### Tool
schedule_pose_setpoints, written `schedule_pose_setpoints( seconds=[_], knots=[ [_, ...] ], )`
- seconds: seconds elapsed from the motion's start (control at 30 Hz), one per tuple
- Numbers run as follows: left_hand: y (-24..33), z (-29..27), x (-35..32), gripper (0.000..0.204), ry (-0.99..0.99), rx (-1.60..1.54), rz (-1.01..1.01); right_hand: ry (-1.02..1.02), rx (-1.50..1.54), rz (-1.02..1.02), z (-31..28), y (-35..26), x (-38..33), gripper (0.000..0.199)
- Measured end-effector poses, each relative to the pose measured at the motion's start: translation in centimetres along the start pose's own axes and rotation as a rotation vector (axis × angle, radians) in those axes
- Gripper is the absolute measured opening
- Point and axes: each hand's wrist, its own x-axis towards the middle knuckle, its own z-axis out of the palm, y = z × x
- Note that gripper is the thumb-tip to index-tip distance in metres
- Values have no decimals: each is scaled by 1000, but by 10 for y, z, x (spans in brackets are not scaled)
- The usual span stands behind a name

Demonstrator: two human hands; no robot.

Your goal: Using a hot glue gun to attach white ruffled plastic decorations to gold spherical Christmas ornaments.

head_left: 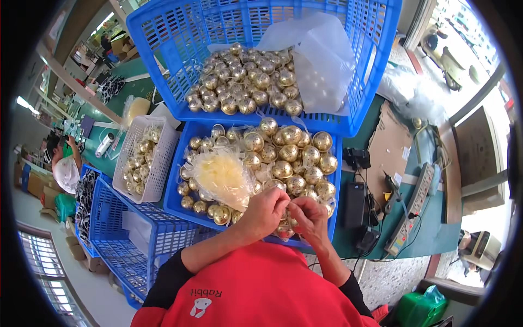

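My left hand and my right hand are close together over the front of a shallow blue tray. Fingers on both are pinched, and whatever they grip is too small or hidden to make out. Gold bauble-like balls with patterned surfaces fill much of the tray. Another gold ball shows just below and between my hands; I cannot tell whether it hangs from them or lies in the tray. Beside my left hand, a bundle of clear and pale yellow plastic pieces rests on the balls.
Behind the tray, a tilted blue crate holds more balls and a translucent plastic sheet. A white basket of balls stands left. On the green table at right are a power strip, a glue gun and cables. Another person sits far left.
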Motion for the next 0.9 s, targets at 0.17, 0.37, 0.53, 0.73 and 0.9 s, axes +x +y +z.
schedule_pose_setpoints(
  seconds=[0.17,0.37,0.53,0.73,0.9],
  knots=[
    [-7,-9,-1,28,-139,-92,-109,-54,-452,-403,4,-26,0,4],
    [-13,-7,-6,49,-273,-354,-372,-125,-527,-550,9,-30,2,3],
    [-29,8,-15,46,-133,-519,-255,-162,-589,-531,7,-32,1,3],
    [-34,2,-23,34,-253,-632,-310,-180,-475,-338,2,-32,-2,7],
    [-35,-7,-27,26,-401,-717,-340,-326,-328,122,-3,-49,-2,13]
  ],
)
